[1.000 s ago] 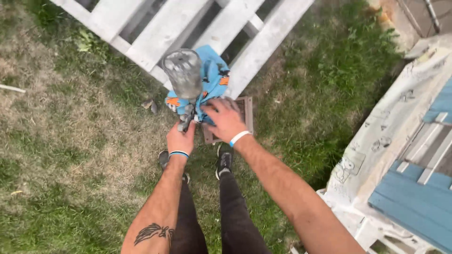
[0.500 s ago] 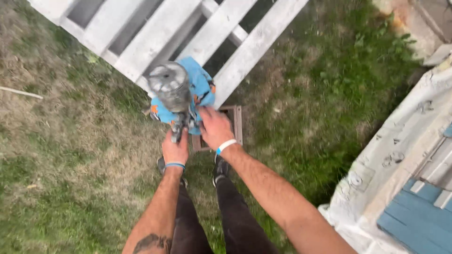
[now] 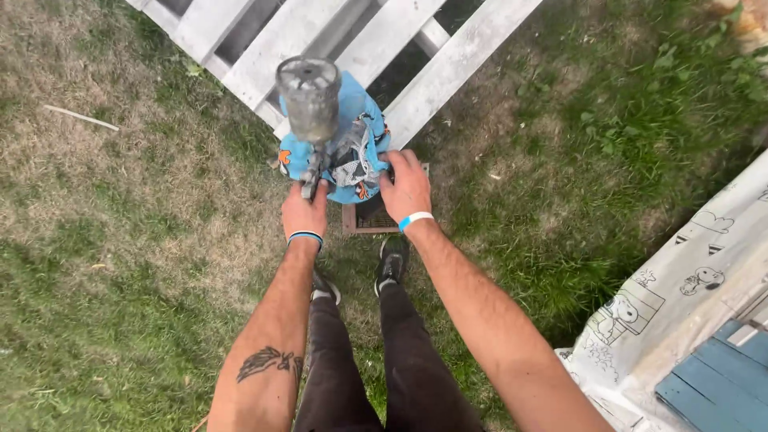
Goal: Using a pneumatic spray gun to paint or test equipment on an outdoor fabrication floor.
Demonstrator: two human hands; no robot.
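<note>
Head view: spray gun [image 3: 310,112] in left hand [image 3: 305,214] (cloth-wrapped).

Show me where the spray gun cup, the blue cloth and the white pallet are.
spray gun cup [image 3: 309,96]: head view, on the grey cup's side, below its lid.
blue cloth [image 3: 362,120]: head view, on the upper right fold.
white pallet [image 3: 460,56]: head view, on the rightmost slat.

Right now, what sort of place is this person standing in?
Most likely a backyard or garden used for an outdoor paint job: patchy grass underfoot, a white-painted wooden pallet on the ground, and a printed drop sheet at the right.
</note>
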